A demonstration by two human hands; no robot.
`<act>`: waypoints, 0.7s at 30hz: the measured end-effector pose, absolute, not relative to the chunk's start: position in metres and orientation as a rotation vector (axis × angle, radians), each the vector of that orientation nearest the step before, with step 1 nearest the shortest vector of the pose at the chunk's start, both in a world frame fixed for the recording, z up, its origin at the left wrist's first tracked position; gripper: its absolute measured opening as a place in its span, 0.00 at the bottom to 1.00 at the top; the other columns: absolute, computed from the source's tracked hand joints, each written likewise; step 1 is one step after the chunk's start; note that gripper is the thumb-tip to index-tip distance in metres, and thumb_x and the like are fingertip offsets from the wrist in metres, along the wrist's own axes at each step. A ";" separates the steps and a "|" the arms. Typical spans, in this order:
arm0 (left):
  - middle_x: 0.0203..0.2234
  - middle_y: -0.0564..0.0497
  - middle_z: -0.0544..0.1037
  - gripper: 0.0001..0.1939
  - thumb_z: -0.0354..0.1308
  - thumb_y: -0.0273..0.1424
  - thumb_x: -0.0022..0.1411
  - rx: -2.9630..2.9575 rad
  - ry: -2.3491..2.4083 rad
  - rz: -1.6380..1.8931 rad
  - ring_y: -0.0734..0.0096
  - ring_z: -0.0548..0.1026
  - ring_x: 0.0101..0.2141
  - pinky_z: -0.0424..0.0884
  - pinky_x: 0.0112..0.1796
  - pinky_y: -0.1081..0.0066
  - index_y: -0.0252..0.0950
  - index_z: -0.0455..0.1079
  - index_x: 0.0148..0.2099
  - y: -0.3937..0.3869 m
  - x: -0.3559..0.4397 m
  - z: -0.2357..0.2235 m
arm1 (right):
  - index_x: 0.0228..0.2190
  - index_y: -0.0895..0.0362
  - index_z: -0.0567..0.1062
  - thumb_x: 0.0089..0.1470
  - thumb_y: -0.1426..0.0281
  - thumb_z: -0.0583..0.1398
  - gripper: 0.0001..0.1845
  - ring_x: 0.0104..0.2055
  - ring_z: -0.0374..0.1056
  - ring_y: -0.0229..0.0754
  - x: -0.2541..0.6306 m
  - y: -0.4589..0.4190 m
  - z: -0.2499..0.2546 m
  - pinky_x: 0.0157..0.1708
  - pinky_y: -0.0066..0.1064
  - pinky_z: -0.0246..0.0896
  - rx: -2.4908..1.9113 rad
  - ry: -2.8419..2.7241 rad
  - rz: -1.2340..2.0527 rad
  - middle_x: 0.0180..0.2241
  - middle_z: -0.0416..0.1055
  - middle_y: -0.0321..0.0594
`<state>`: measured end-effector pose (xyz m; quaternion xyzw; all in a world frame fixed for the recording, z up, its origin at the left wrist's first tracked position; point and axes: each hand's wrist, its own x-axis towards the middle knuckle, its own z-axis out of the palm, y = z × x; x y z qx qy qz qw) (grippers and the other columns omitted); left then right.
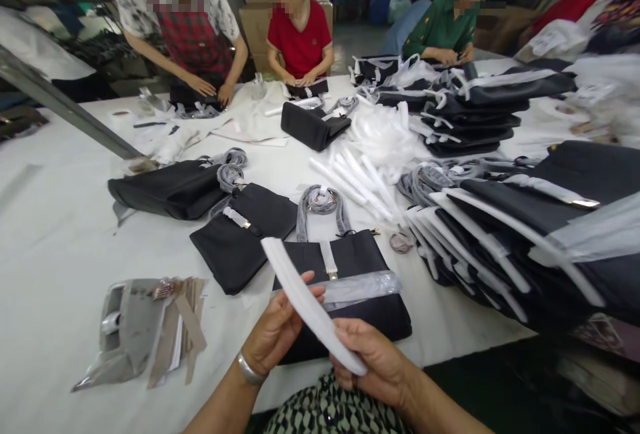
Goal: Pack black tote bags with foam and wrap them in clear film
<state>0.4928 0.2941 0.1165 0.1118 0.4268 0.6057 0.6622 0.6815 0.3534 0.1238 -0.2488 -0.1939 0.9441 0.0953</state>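
Observation:
A long white foam strip point(307, 301) slants between my two hands above the table's near edge. My left hand point(283, 331), with a silver bangle at the wrist, grips the strip near its middle. Its lower end is pinched in my right hand point(367, 357). Just beyond and partly behind them lies a black handbag point(357, 261) with a gold clasp, a clear plastic wrap across its front and a wrapped grey handle point(320, 204) standing up at its back. Another black handbag point(245, 234) touches it on the left.
A stack of black bags point(500, 234) rises at the right, a further stack point(465, 114) behind it. White foam strips point(355, 184) lie mid-table. A plastic pouch point(133, 327) with brown strips is at the left. Several people work across the table; a metal post point(70, 107) slants at the left.

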 end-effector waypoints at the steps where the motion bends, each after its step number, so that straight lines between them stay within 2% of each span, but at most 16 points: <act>1: 0.41 0.42 0.77 0.28 0.66 0.40 0.52 0.248 0.950 1.380 0.63 0.74 0.40 0.70 0.43 0.65 0.35 0.67 0.53 0.296 0.497 0.118 | 0.32 0.62 0.73 0.45 0.58 0.66 0.20 0.16 0.54 0.30 0.682 0.350 0.123 0.16 0.23 0.51 -0.697 -0.541 2.839 0.16 0.60 0.31; 4: 0.29 0.50 0.76 0.19 0.69 0.36 0.48 0.325 0.984 1.399 0.75 0.72 0.28 0.68 0.31 0.75 0.34 0.71 0.41 0.305 0.506 0.126 | 0.37 0.63 0.74 0.47 0.58 0.65 0.22 0.16 0.53 0.30 0.688 0.352 0.122 0.17 0.23 0.51 -0.657 -0.561 2.861 0.15 0.59 0.30; 7: 0.25 0.53 0.74 0.18 0.71 0.33 0.45 0.409 1.115 1.420 0.79 0.68 0.24 0.65 0.26 0.79 0.33 0.71 0.37 0.326 0.507 0.137 | 0.38 0.62 0.74 0.50 0.54 0.61 0.24 0.18 0.56 0.31 0.703 0.367 0.117 0.19 0.25 0.54 -0.844 -0.886 2.689 0.19 0.65 0.35; 10: 0.23 0.54 0.73 0.19 0.71 0.33 0.44 0.439 1.286 1.541 0.81 0.67 0.21 0.64 0.23 0.79 0.32 0.70 0.37 0.358 0.496 0.147 | 0.36 0.60 0.75 0.48 0.52 0.61 0.23 0.25 0.63 0.36 0.729 0.395 0.107 0.26 0.28 0.58 -1.207 -1.306 2.103 0.27 0.71 0.39; 13: 0.22 0.55 0.72 0.20 0.72 0.33 0.42 0.444 1.413 1.677 0.81 0.67 0.20 0.63 0.20 0.80 0.31 0.69 0.35 0.396 0.478 0.152 | 0.37 0.58 0.75 0.46 0.55 0.60 0.22 0.30 0.64 0.39 0.761 0.431 0.093 0.30 0.31 0.59 -1.379 -1.391 1.641 0.30 0.72 0.40; 17: 0.20 0.56 0.71 0.18 0.71 0.31 0.41 0.384 1.438 1.631 0.80 0.68 0.19 0.64 0.18 0.80 0.32 0.67 0.32 0.444 0.457 0.143 | 0.37 0.59 0.74 0.42 0.57 0.59 0.23 0.29 0.65 0.41 0.788 0.476 0.071 0.29 0.32 0.60 -1.547 -1.293 1.507 0.28 0.72 0.40; 21: 0.19 0.54 0.71 0.14 0.69 0.29 0.45 0.385 1.417 1.494 0.77 0.70 0.19 0.65 0.18 0.80 0.32 0.67 0.31 0.490 0.455 0.126 | 0.36 0.60 0.75 0.41 0.60 0.57 0.21 0.27 0.64 0.40 0.778 0.499 0.049 0.28 0.32 0.59 -1.578 -1.325 1.586 0.27 0.72 0.39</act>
